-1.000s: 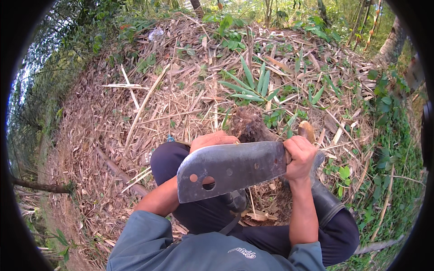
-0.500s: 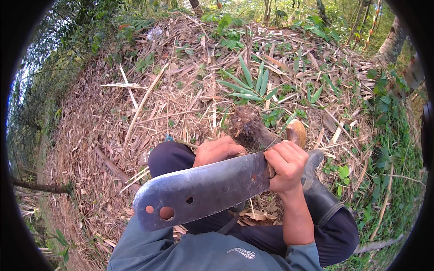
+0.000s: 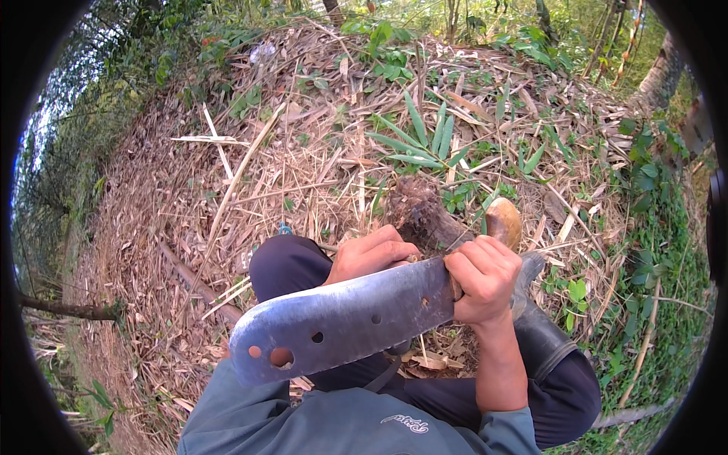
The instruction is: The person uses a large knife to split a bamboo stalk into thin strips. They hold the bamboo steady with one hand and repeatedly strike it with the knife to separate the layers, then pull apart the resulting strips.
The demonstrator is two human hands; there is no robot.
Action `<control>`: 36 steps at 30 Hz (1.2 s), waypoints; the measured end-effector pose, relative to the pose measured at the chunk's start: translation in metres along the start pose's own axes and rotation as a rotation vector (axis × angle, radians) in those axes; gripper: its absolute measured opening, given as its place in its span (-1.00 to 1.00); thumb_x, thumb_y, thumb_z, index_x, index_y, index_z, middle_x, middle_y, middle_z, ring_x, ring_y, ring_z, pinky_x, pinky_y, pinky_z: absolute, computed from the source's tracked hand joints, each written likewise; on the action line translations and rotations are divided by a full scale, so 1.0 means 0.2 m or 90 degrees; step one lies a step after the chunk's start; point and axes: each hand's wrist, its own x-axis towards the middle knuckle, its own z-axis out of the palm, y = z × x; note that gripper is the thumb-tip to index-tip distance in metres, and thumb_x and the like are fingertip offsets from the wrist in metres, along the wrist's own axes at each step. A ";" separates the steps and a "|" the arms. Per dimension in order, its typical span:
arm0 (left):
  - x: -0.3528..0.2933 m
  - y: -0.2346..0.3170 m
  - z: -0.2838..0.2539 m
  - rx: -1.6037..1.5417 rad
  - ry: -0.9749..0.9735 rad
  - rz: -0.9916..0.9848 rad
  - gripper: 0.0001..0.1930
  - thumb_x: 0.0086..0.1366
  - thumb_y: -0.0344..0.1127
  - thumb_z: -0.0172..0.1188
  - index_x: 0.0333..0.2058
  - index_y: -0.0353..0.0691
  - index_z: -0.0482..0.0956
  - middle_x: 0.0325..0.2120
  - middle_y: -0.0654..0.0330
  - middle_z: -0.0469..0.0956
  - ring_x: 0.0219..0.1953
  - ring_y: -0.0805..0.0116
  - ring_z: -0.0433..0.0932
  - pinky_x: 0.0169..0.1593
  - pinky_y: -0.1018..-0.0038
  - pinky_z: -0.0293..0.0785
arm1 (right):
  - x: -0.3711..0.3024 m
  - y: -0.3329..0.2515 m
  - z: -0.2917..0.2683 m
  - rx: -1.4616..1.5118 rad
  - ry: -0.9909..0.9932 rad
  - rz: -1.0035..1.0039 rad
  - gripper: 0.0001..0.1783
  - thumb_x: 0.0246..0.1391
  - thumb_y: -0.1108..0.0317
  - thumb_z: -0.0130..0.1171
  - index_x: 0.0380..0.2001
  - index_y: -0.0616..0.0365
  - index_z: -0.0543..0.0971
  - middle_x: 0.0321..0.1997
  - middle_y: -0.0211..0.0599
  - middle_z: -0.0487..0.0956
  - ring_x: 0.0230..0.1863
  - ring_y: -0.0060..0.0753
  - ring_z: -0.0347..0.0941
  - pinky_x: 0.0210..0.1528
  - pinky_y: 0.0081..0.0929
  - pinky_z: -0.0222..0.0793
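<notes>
Machete with a broad grey blade lies slantwise across the person's front, its rounded end reaching down to the left over the lap and shirt, its light wooden handle pointing up to the right. Several round holes pierce the blade, the largest near the rounded end, with a smaller one just beside it. The right hand has its grip clenched around the handle close to the blade, and the butt of the handle shows beyond the knuckles. The left hand is just behind the blade's upper edge, fingers curled; whether its grip grasps anything, or touches the metal, I cannot tell, since the blade hides part of it. Dark trousers cover the bent knees, and a black boot stands near the right forearm. Just beyond the hands, a rough brown stump sits on the ground, which is strewn with dry leaves. Green, narrow leaves spread farther out past the stump, and a long pale stick lies to the left.
</notes>
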 end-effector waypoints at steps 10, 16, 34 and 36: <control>0.00 -0.02 0.01 -0.019 -0.011 0.004 -0.81 0.15 -0.44 0.29 -0.24 -0.31 0.60 -0.55 0.18 0.47 -0.53 0.31 0.51 -0.47 0.44 0.39 | 0.00 0.00 -0.02 -0.029 -0.015 -0.008 -0.85 -0.50 0.30 0.14 -0.72 0.07 0.43 -0.71 -0.39 0.29 -0.66 -0.28 0.33 -0.55 -0.39 0.23; 0.02 0.02 0.00 0.032 -0.002 0.014 -0.75 0.15 -0.36 0.32 -0.20 -0.32 0.62 -0.55 0.18 0.48 -0.54 0.33 0.50 -0.48 0.45 0.36 | 0.00 0.01 -0.04 -0.065 -0.004 -0.005 -0.85 -0.49 0.29 0.13 -0.70 0.06 0.44 -0.70 -0.38 0.31 -0.65 -0.28 0.35 -0.53 -0.38 0.25; -0.06 -0.02 0.00 0.098 -0.031 -0.028 -0.78 0.37 -0.29 0.15 -0.11 -0.28 0.60 -0.30 0.13 0.64 -0.34 0.31 0.56 -0.25 0.36 0.47 | -0.02 0.06 -0.02 0.042 0.020 0.027 -0.82 -0.47 0.30 0.18 -0.69 0.11 0.46 -0.70 -0.35 0.35 -0.66 -0.25 0.36 -0.55 -0.37 0.25; -0.04 -0.04 0.05 0.070 0.029 -0.012 -0.81 0.19 -0.38 0.30 -0.23 -0.28 0.62 -0.50 0.16 0.51 -0.48 0.21 0.49 -0.38 0.33 0.39 | -0.02 0.02 0.01 0.045 0.009 -0.003 -0.81 -0.53 0.27 0.16 -0.72 0.08 0.42 -0.71 -0.37 0.31 -0.68 -0.28 0.33 -0.56 -0.38 0.24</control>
